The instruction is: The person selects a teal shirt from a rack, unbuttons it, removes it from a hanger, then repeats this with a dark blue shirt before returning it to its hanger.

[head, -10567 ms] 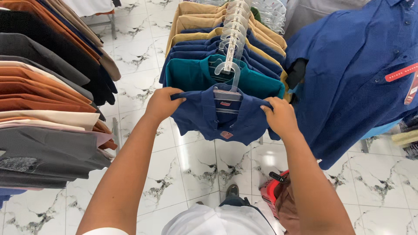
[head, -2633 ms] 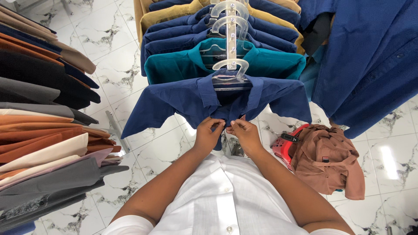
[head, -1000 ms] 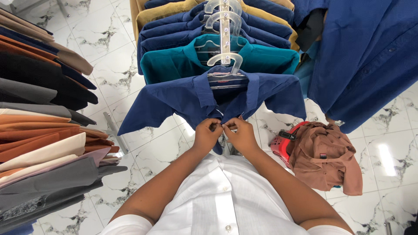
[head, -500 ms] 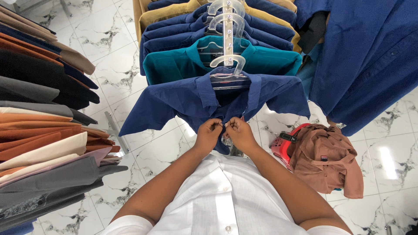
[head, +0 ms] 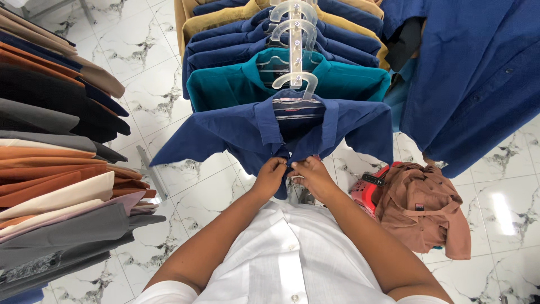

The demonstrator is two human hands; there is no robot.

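Head view looks straight down on a navy shirt [head: 236,132] hanging on a clear plastic hanger [head: 296,90] at the front of a rail, directly ahead of the person and just above their white shirt front [head: 281,247]. Both hands meet at the middle of the navy shirt, just below the collar: the left hand [head: 270,173] and the right hand [head: 312,175] are pinched closed on the two front edges, fingertips almost touching, so neither is nearer than the other. The front opening runs downward from the collar toward the person, while the sleeves spread out to left and right. Inside the collar sits a small label with red and white stripes. Behind hangs a teal shirt [head: 225,84], then more navy and mustard ones. Folded shirts [head: 56,163] in brown, cream, grey and black stack at the left. On the marble floor [head: 152,95] to the right lies a crumpled brown shirt [head: 422,208] with a small dark tag, partly over something red.
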